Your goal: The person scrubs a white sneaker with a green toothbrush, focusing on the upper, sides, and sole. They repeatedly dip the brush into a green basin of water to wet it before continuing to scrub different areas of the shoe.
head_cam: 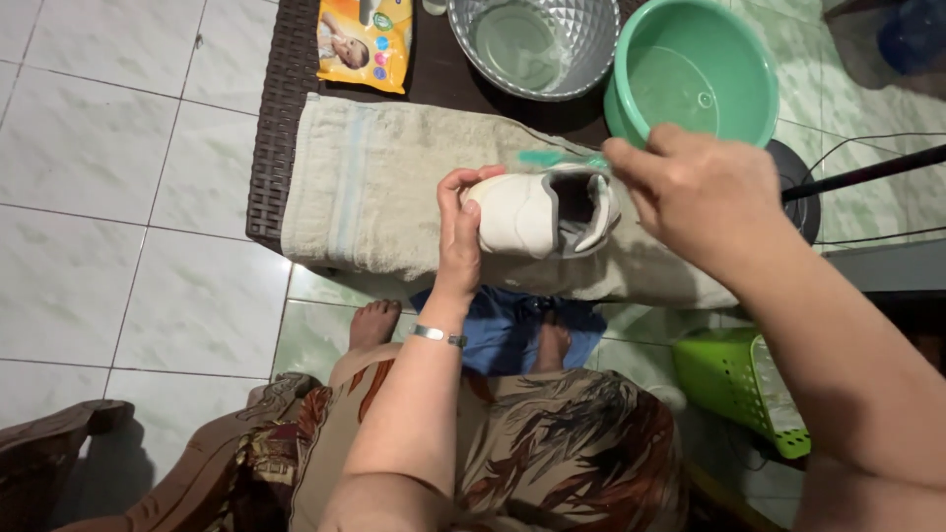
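My left hand (458, 232) grips the toe end of a small white shoe (532, 212) with a grey lining, holding it just above a beige towel (374, 187). A silver bracelet sits on that wrist. My right hand (705, 192) holds a teal toothbrush (562, 158) whose head lies along the shoe's upper edge. The towel is spread over a dark woven table (271, 128).
A green plastic basin (690, 69) and a clear faceted bowl (532, 44), both holding water, stand at the table's far side. An orange packet (365, 44) lies at the back left. A green basket (739, 379) and blue cloth (507, 330) sit on the tiled floor by my feet.
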